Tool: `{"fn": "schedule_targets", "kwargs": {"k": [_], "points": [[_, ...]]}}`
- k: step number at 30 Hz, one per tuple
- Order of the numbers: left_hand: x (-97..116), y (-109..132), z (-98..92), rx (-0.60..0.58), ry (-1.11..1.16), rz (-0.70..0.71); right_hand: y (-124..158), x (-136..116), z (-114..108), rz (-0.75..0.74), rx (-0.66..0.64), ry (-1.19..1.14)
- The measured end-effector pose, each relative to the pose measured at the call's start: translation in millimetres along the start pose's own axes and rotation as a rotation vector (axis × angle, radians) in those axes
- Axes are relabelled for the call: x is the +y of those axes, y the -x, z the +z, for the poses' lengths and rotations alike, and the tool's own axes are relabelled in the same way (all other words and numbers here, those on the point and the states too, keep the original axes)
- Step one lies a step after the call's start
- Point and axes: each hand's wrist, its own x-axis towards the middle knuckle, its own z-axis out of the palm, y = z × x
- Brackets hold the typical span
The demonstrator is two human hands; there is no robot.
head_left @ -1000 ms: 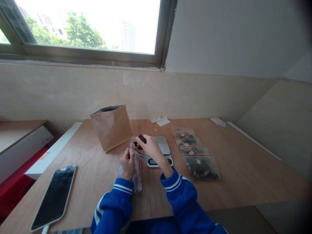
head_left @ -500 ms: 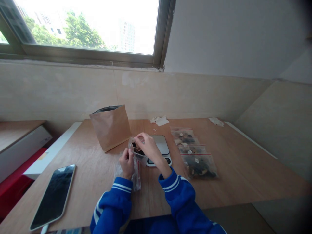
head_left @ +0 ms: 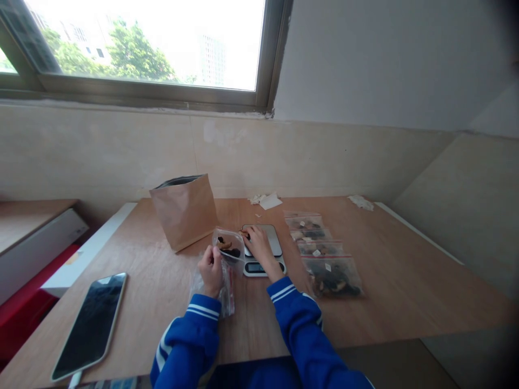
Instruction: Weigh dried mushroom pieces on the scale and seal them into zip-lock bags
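My left hand (head_left: 210, 272) is closed on the near left edge of a clear plastic container (head_left: 239, 239), which is tilted. Dark and tan dried pieces (head_left: 230, 248) lie inside it. My right hand (head_left: 258, 246) is over the plate of a white digital kitchen scale (head_left: 273, 243), just right of the container. Its fingers are curled around a brown and dark dried piece (head_left: 244, 234) at the plate's left edge. Under my left wrist lie clear zip bags (head_left: 227, 294) with a red strip.
A brown paper pouch (head_left: 184, 216) stands with its mouth open behind the container. Filled zip bags (head_left: 332, 275) with small white labels lie in a row on the right. A phone (head_left: 91, 327) with a cable is at left. Paper scraps (head_left: 270, 201) lie by the wall.
My right hand has moved from inside the container to the right, down over the scale plate, with a dried piece at its fingers. My left hand stays on the container.
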Motion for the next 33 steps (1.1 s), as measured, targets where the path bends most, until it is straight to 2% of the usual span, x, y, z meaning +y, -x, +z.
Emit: {"fn": "schedule_targets", "kwargs": {"k": [4, 6, 8, 12, 14, 16, 21, 25, 28, 33], "points": [[-1.1, -0.2, 0.2, 0.002, -0.012, -0.007, -4.9, -10.0, -17.4, 0.016, 0.112, -0.162], [-1.0, 0.1, 0.1, -0.002, -0.009, -0.007, -6.6, -20.3, -33.9, 0.063, 0.190, -0.307], [0.2, 0.4, -0.1, -0.008, -0.009, -0.006, -6.4, -33.2, -53.7, 0.096, 0.196, -0.400], [3.1, 0.6, -0.7, -0.005, -0.018, -0.015, 0.3, -57.1, -90.8, 0.046, -0.034, -0.351], [3.6, 0.7, -0.8, -0.009, -0.015, -0.015, 5.0, -64.0, -102.7, 0.020, -0.141, -0.271], [3.2, 0.8, -0.8, -0.018, -0.012, -0.011, 8.7, -66.8, -109.1, 0.012, -0.194, -0.200], [1.8, 1.4, -1.1, -0.045, -0.025, -0.004, 10.8, -62.6, -108.9, 0.008, -0.166, -0.184], [3.9, 1.6, -1.4, -0.059, -0.023, 0.005, 16.7, -57.1, -98.6, -0.051, -0.185, -0.242], [6.7, 1.7, -1.6, -0.065, -0.018, 0.005, 28.0, -53.8, -88.0, -0.098, -0.184, -0.201], [8.0, 3.8, 0.1, -0.058, 0.026, 0.004, 48.2, -49.6, -76.9, -0.023, -0.187, -0.206]]}}
